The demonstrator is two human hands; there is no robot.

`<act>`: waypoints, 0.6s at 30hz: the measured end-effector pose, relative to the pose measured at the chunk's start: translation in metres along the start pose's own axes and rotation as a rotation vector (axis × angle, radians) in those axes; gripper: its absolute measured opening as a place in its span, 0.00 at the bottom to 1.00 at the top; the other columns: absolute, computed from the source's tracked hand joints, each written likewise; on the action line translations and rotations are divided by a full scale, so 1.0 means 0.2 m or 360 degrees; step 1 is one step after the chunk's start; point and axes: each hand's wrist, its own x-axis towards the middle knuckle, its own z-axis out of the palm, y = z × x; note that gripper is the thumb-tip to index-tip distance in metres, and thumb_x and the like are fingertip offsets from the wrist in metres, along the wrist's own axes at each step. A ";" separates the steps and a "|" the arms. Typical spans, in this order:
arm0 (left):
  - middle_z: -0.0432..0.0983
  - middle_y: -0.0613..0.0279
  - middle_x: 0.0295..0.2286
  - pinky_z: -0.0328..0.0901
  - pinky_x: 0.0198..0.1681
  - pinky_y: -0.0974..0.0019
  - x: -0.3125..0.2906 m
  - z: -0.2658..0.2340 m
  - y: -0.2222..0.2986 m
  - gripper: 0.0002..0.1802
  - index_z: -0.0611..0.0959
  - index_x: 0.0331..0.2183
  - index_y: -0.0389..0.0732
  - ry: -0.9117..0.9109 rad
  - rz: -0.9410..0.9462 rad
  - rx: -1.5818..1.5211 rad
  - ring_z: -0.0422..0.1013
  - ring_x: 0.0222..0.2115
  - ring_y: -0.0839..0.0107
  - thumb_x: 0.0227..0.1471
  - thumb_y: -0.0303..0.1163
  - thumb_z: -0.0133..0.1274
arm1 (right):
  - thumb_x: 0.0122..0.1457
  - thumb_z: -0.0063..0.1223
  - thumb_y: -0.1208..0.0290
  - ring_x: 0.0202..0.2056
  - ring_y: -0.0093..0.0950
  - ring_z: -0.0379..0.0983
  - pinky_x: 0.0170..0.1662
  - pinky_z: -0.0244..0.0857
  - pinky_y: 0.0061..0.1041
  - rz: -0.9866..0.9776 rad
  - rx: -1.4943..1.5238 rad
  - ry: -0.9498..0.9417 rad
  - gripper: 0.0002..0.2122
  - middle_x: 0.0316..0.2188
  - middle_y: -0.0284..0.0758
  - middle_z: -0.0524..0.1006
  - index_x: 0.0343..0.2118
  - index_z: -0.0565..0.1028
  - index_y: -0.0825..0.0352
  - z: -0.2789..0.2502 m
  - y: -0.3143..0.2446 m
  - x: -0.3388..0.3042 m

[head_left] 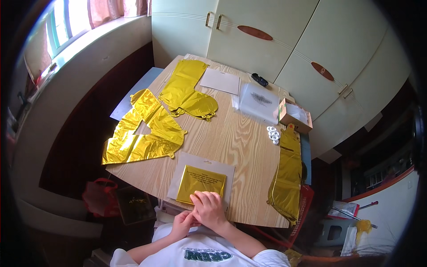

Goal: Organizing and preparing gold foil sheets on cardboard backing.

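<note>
I see the right hand point(208, 210) half-curled over the near edge of the folded gold foil point(201, 182), nearer than the left hand point(183, 224), curled beside it. Foil's on pale card point(195, 160), just ahead, long axis roughly left-right. Can't tell what either grips.

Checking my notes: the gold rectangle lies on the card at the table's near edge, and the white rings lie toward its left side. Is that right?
Not quite: the head view shows the white rings toward the right side of the table. The gold rectangle does lie on the card at its near edge.
</note>
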 end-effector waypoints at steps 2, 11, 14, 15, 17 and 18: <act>0.79 0.53 0.34 0.75 0.41 0.64 0.00 0.01 0.01 0.13 0.76 0.39 0.31 0.0000 0.0006 0.0013 0.78 0.35 0.67 0.65 0.32 0.43 | 0.47 0.59 0.69 0.49 0.30 0.67 0.54 0.59 0.38 0.0006 0.0006 0.0009 0.20 0.46 0.32 0.72 0.46 0.76 0.61 0.00 -0.01 0.00; 0.79 0.52 0.35 0.75 0.42 0.61 0.01 -0.01 -0.02 0.13 0.76 0.41 0.32 -0.0025 -0.0001 0.0036 0.78 0.36 0.63 0.65 0.32 0.41 | 0.51 0.61 0.63 0.50 0.32 0.66 0.56 0.58 0.40 -0.0009 0.0085 -0.0014 0.18 0.46 0.33 0.72 0.45 0.76 0.61 0.03 0.03 0.02; 0.79 0.51 0.36 0.75 0.42 0.61 0.01 0.00 0.00 0.13 0.76 0.41 0.32 -0.0033 -0.0036 0.0077 0.78 0.37 0.63 0.66 0.32 0.41 | 0.52 0.61 0.61 0.50 0.32 0.66 0.56 0.58 0.39 0.0006 0.0088 -0.0010 0.17 0.46 0.33 0.72 0.44 0.76 0.61 0.03 0.03 0.03; 0.79 0.51 0.35 0.74 0.42 0.62 0.00 0.00 0.00 0.14 0.76 0.41 0.32 -0.0030 -0.0047 0.0068 0.78 0.36 0.64 0.66 0.32 0.42 | 0.52 0.60 0.61 0.50 0.32 0.66 0.56 0.58 0.39 0.0004 0.0084 -0.0002 0.17 0.46 0.33 0.72 0.44 0.76 0.61 0.03 0.03 0.03; 0.80 0.51 0.35 0.74 0.42 0.64 0.00 0.00 0.02 0.15 0.77 0.41 0.30 -0.0029 -0.0071 0.0053 0.79 0.36 0.64 0.66 0.33 0.42 | 0.53 0.60 0.60 0.51 0.32 0.66 0.56 0.58 0.40 -0.0003 0.0084 -0.0012 0.17 0.46 0.33 0.72 0.44 0.76 0.61 0.03 0.04 0.04; 0.80 0.52 0.35 0.74 0.42 0.64 0.00 0.01 0.04 0.15 0.77 0.41 0.31 -0.0049 -0.0094 0.0093 0.79 0.36 0.65 0.66 0.33 0.42 | 0.53 0.60 0.59 0.51 0.32 0.66 0.56 0.58 0.40 -0.0003 0.0082 -0.0016 0.17 0.46 0.33 0.72 0.44 0.77 0.60 0.03 0.04 0.04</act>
